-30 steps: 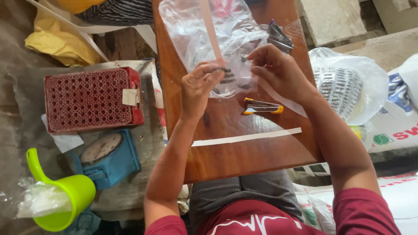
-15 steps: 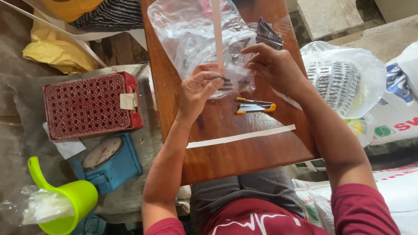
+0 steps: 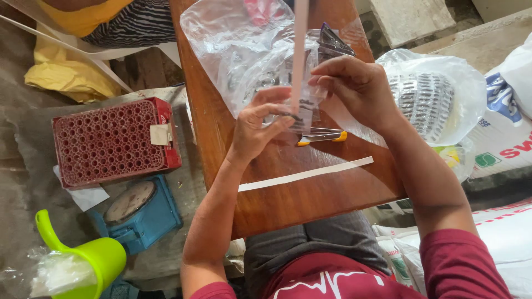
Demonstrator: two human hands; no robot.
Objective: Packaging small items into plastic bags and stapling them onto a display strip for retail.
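My left hand (image 3: 257, 124) and my right hand (image 3: 354, 88) meet over a brown wooden table (image 3: 277, 199). Between their fingertips they pinch a small clear plastic packet (image 3: 302, 113) with dark small pieces inside. A long pale strip (image 3: 299, 50) rises from the packet toward the camera. Behind the hands lies a large crumpled clear plastic bag (image 3: 238, 50). A yellow-handled tool (image 3: 321, 137) rests on the table just below my right hand. A white paper strip (image 3: 307, 173) lies across the table nearer to me.
Left of the table sit a red box with a honeycomb top (image 3: 111, 141), a blue weighing scale (image 3: 138, 210) and a lime green jug (image 3: 94, 263). A clear bag of silvery items (image 3: 432, 99) and white sacks (image 3: 499, 155) are on the right. Yellow cloth (image 3: 72, 77) lies far left.
Both hands have stayed together on the packet; the view has shifted slightly, and the pale strip now stands more upright between the fingers.
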